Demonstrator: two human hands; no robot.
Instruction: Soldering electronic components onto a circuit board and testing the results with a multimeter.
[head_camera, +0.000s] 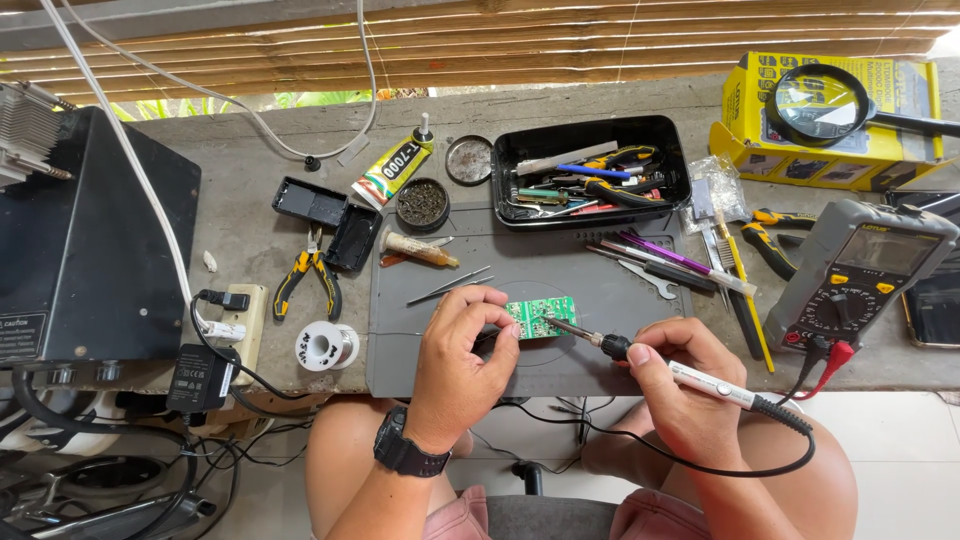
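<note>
Your left hand pinching a green circuit board, your right hand gripping a soldering iron, tip on the board, solder spool left of your left hand.

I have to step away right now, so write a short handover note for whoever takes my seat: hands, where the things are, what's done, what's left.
Left hand: pinching the small green circuit board on the grey work mat.
Right hand: holding the white soldering iron like a pen, tip at the board's right side.
Nearby: solder spool left of the mat, tweezers above the left hand, multimeter at right, tool tray behind.
Done: board in place, iron at the board.
Left: whether any joint is finished cannot be told; check the board.
</note>
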